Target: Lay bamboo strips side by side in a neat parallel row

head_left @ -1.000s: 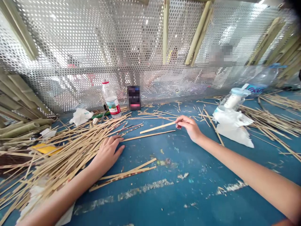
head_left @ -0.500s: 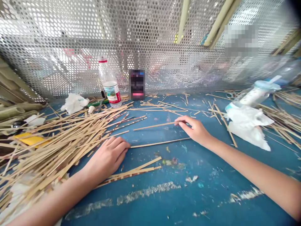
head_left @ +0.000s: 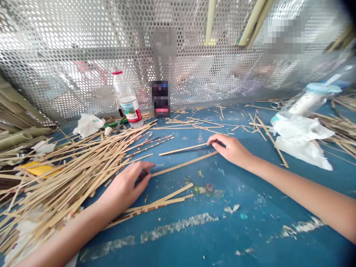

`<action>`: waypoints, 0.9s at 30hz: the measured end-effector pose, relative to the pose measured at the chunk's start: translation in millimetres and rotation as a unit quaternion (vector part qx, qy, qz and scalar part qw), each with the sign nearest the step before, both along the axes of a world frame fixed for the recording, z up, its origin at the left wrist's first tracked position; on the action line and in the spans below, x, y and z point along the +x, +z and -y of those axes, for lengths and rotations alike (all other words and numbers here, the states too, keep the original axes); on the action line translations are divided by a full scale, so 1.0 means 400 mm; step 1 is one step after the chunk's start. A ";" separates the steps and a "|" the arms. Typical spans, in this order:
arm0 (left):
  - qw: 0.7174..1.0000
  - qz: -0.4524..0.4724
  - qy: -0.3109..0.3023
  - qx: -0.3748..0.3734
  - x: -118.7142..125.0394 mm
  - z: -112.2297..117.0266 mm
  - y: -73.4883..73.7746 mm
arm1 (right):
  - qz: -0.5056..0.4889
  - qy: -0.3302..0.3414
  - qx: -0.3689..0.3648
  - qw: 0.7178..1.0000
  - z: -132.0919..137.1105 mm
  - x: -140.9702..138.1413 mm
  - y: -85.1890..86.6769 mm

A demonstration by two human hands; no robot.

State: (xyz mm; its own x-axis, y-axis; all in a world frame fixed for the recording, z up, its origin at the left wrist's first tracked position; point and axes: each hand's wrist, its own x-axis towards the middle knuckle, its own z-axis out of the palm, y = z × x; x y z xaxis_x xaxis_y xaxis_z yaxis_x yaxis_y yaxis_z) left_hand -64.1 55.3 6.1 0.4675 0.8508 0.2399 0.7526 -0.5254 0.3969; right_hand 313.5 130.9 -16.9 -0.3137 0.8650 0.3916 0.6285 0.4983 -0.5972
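Observation:
My right hand (head_left: 229,149) pinches the right end of a thin bamboo strip (head_left: 180,150) between thumb and fingertips. That strip points left, its free end just over the blue table. A second, longer bamboo strip (head_left: 185,164) lies below it, running from my left thumb up to beneath my right hand. My left hand (head_left: 128,185) rests at this strip's left end, fingers raised and apart from the thumb. Close to the left wrist lie a few more strips (head_left: 167,202), some with dark brown marks.
A large pile of bamboo strips (head_left: 80,167) covers the left side. At the back stand a plastic bottle (head_left: 130,107) and a phone (head_left: 161,98) against a perforated metal screen (head_left: 189,74). Crumpled tissue (head_left: 306,148) and a lidded cup (head_left: 308,100) are at the right.
My left fingers have lifted and spread from the lower strip. That strip now tilts more, its right end higher. My right hand still holds the upper strip.

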 end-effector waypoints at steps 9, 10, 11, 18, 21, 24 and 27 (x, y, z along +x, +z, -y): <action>0.996 0.034 -0.005 -0.082 -0.001 -0.009 0.006 | 0.051 0.124 0.004 0.991 0.006 -0.007 0.006; 0.999 0.011 -0.015 -0.041 0.003 -0.005 0.006 | 0.067 0.147 0.010 0.987 0.007 -0.008 0.005; 1.000 -0.015 -0.025 0.004 0.007 0.000 0.007 | 0.081 0.163 0.016 0.983 0.007 -0.008 0.004; 0.989 -0.107 -0.021 0.094 0.013 0.010 0.005 | 0.084 0.130 0.029 0.987 0.020 -0.011 0.016; 0.991 -0.114 0.008 0.077 0.010 -0.002 -0.004 | 0.103 0.128 0.037 0.986 0.020 -0.012 0.021; 0.992 -0.117 0.008 0.050 0.008 -0.009 -0.009 | 0.104 0.128 0.037 0.986 0.019 -0.013 0.021; 0.993 -0.114 0.006 0.037 0.006 -0.009 -0.010 | 0.100 0.111 0.033 0.988 0.020 -0.015 0.021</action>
State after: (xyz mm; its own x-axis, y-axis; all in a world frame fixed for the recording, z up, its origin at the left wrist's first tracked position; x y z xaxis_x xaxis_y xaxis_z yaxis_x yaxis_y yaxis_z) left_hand -61.8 58.8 1.9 0.5065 0.8406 0.1918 0.8247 -0.5372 0.1768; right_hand 307.6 122.9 -8.6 -0.5699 0.7409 0.3554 0.6021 0.6709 -0.4330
